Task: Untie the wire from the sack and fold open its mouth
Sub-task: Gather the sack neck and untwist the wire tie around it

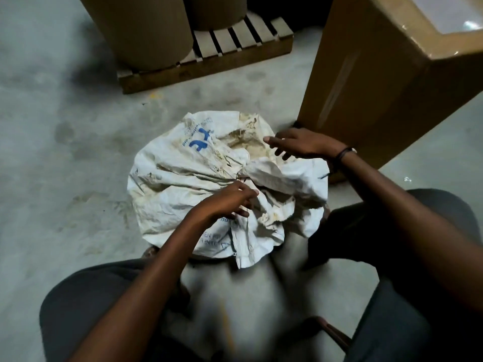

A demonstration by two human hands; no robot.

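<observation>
Working the wire loose at the sack neck.
My left hand grip pinches the tie; my right hand hovers, fingers spread, gripping nothing, ready to steady.

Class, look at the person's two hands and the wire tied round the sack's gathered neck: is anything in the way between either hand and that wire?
Nothing visible blocks it. The left hand is already at the dark wire on the sack, fingertips beside the knot. The right hand hangs open above the sack's far side, with only crumpled sack fabric between it and the knot.
</observation>
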